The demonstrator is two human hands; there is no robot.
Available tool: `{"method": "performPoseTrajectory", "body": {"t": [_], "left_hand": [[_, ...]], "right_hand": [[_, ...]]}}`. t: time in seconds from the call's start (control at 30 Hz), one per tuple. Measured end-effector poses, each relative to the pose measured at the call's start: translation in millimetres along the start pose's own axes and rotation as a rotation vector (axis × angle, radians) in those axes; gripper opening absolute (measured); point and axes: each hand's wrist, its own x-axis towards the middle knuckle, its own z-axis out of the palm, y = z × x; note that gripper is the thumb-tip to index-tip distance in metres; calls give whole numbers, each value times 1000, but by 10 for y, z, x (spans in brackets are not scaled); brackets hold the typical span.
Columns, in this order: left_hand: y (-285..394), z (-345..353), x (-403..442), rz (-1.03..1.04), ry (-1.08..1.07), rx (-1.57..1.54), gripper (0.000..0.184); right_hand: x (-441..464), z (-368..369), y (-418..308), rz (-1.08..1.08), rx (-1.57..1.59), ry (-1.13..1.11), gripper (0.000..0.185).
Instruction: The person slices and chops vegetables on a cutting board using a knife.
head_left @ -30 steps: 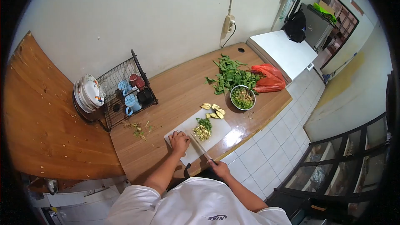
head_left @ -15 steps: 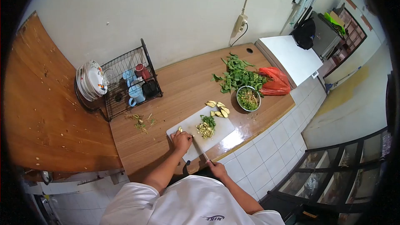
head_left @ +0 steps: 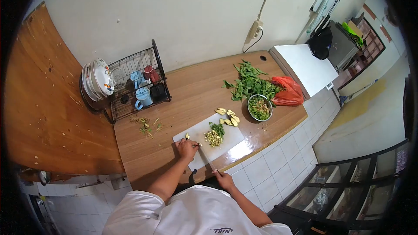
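My left hand (head_left: 187, 149) is closed over the left part of the white cutting board (head_left: 232, 137). Its fingers press on what looks like a piece of eggplant, mostly hidden, with a pale end (head_left: 200, 144) showing at the fingertips. Wrapped round the handle of a kitchen knife is my right hand (head_left: 224, 180), at the board's near edge. The knife blade (head_left: 206, 158) points at the left fingertips. A heap of pale diced pieces (head_left: 213, 138) and chopped greens (head_left: 216, 128) lie mid-board. Several cut eggplant pieces (head_left: 233, 119) rest at the far corner, and another small piece (head_left: 187, 136) lies beyond my left hand.
A metal bowl (head_left: 271, 114) of chopped greens stands right of the board, near leafy greens (head_left: 247, 82) and a red plastic bag (head_left: 289, 91). Plant scraps (head_left: 147, 126) lie left on the wooden table (head_left: 191, 91). A black dish rack (head_left: 138, 61) holds cups and plates (head_left: 100, 78).
The view has tilted slightly, so the wall and table sit lower in it. Both hands keep nearly the same places, with the knife still beside the left fingertips.
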Motion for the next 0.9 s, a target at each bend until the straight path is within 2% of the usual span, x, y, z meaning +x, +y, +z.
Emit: {"method": "performPoseTrajectory", "body": {"t": [0.1,0.17,0.53,0.67,0.83,0.9], "left_hand": [[1,-6,-13,27,0,5,10],[37,-38,-10,6,-19,5,10],[-29,0,-54,85,6,38,8],[29,-92,-81,-1,-18,16,9],[-13,-45,-56,-47,-61,17,10],[-8,-72,-55,-63,-84,58,16]], "right_hand": [[-48,-39,-17,-22,-11,21,65],[-78,-83,-82,28,-29,-32,81],[4,-108,-307,30,-89,-49,83],[-31,18,-32,-12,-42,37,83],[-181,-113,-110,23,-28,-12,82],[-185,-122,-155,36,-26,-27,82]]}}
